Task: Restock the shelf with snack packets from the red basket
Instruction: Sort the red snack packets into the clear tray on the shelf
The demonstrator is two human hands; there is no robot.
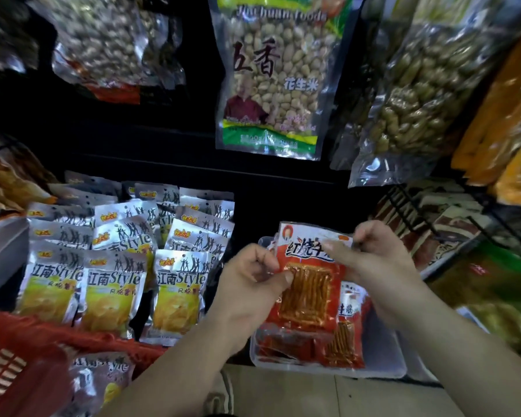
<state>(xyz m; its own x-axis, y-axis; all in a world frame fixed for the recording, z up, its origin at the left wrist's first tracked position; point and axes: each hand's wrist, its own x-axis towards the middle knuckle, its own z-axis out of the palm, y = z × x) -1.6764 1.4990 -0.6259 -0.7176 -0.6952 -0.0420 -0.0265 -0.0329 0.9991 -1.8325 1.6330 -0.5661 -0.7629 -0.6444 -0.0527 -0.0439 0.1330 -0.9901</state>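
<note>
Both hands hold one red snack packet [309,284] with orange sticks showing through its window, upright over a clear plastic tray [385,350] on the shelf. My left hand [253,284] pinches its left edge with the thumb on the front. My right hand [376,260] grips its upper right corner. More red packets [340,341] lie in the tray below. The red basket [18,362] sits at the lower left with a silver packet [103,377] inside.
Rows of silver and yellow packets [118,266] fill the shelf to the left of the tray. Bags of peanuts [271,79] and beans [427,94] hang above. A black wire rack [463,224] with dark packets stands to the right. Green packets [494,284] lie at the far right.
</note>
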